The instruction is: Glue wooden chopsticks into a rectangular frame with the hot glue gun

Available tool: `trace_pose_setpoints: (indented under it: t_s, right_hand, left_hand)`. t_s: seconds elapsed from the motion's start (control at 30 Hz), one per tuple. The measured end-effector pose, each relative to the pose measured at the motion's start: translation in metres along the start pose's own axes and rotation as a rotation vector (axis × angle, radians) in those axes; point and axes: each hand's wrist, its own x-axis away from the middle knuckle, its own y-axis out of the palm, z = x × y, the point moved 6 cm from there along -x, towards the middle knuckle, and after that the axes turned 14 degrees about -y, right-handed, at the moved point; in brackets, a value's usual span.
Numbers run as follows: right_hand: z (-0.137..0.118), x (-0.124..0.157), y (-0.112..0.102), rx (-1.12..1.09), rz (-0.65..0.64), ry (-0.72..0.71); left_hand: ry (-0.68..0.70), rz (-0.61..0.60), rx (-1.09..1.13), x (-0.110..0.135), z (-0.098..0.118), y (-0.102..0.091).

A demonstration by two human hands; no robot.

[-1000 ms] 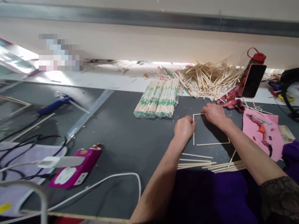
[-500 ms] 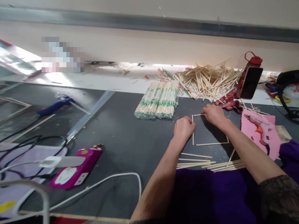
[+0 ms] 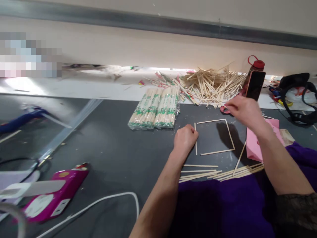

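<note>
The grey worktop (image 3: 111,142) carries scattered crumbs; its far edge meets a white ledge (image 3: 99,88) beneath a pale wall (image 3: 128,48) with a metal rail (image 3: 123,21). A stick pile (image 3: 213,86) occupies the ledge, with a phone (image 3: 256,86) and a bottle (image 3: 259,64) to its right. The frame (image 3: 229,134), of three joined sticks, lies flat between the hands, its open side facing left. The left hand (image 3: 185,138) is clenched, fingertips grasping the left stick (image 3: 196,148), which stands just apart from both frame ends. The right hand (image 3: 245,110) is raised beyond the frame's far right corner, fingertips bunched in front of a red strap (image 3: 226,110); whether it grasps anything cannot be told. On the near side, loose sticks (image 3: 200,172) border purple cloth (image 3: 220,201); on the right, a pink sheet (image 3: 253,145) limits movement. Wrapped packs (image 3: 155,107) stop short of the frame. Room for moving is widest leftward, between the packs, a magenta power strip (image 3: 71,180) and a white cable (image 3: 109,197).
</note>
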Motion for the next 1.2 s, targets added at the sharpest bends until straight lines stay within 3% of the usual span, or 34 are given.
trace_pose_setpoints:
  t_s: [0.1, 0.17, 0.27, 0.4, 0.5, 0.6, 0.77, 0.93, 1.2]
  right_hand:
    - [0.040, 0.041, -0.039, 0.037, 0.096, 0.197]
    - [0.063, 0.072, -0.047, 0.095, 0.070, 0.355]
    - [0.088, 0.117, -0.032, 0.152, -0.088, 0.562]
    - [0.105, 0.159, 0.009, 0.108, -0.329, 0.749]
    - [0.110, 0.170, 0.035, 0.016, -0.385, 0.750]
    - [0.117, 0.175, 0.049, -0.047, -0.329, 0.747]
    - [0.125, 0.181, 0.053, -0.164, -0.205, 0.780]
    - [0.123, 0.194, 0.058, -0.553, -0.035, 0.899]
    - [0.117, 0.209, 0.063, -0.708, 0.020, 0.861]
  left_hand:
    - [0.008, -0.009, -0.008, 0.000, 0.001, -0.001]
    - [0.015, -0.013, -0.013, 0.001, 0.002, -0.002]
    - [0.004, -0.009, -0.026, 0.002, 0.003, -0.004]
    - [-0.009, -0.017, -0.043, 0.001, 0.004, -0.004]
    - [0.009, -0.009, -0.053, 0.001, 0.004, -0.004]
    - [0.009, -0.005, -0.053, 0.001, 0.004, -0.003]
    - [0.023, -0.005, -0.033, 0.002, 0.004, -0.003]
    - [0.009, -0.004, -0.033, 0.001, 0.004, -0.002]
    - [0.009, 0.007, -0.033, 0.002, 0.003, -0.004]
